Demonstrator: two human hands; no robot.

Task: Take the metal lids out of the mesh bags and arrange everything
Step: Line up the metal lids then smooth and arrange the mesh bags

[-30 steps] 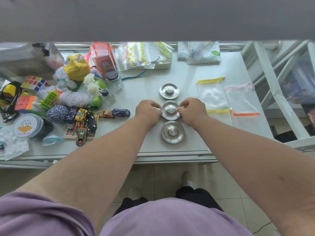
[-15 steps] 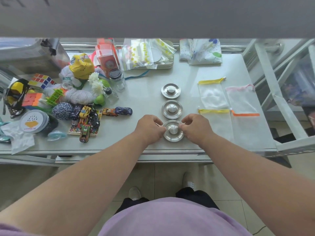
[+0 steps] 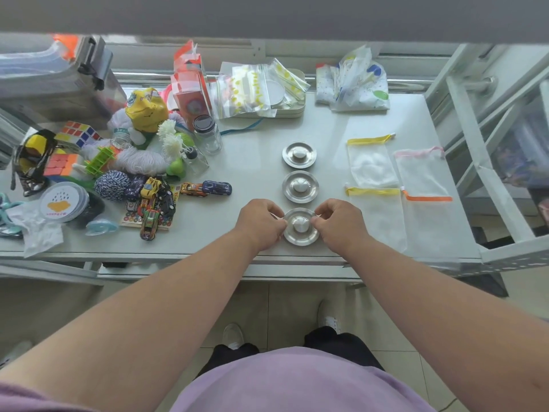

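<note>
Both hands are curled narrow on the near lid (image 3: 300, 228), which lies flat on the worktop (image 3: 255, 162) close to its front edge: the left hand (image 3: 259, 223) pinches the lid's left rim with its fingertips and the right hand (image 3: 339, 224) pinches the right rim, the knob showing between them. Just beyond the hands sits the middle lid (image 3: 300, 186), and past that the far lid (image 3: 299, 154), the three making a straight row, knob up, apart from one another. To the right of the right hand four mesh bags lie flat in two pairs: the near yellow bag (image 3: 378, 215) and orange bag (image 3: 429, 224), and beyond them the far yellow bag (image 3: 371, 162) and pink bag (image 3: 421, 171). Left of the left hand, toy cars (image 3: 205, 188) edge a heap of clutter.
</note>
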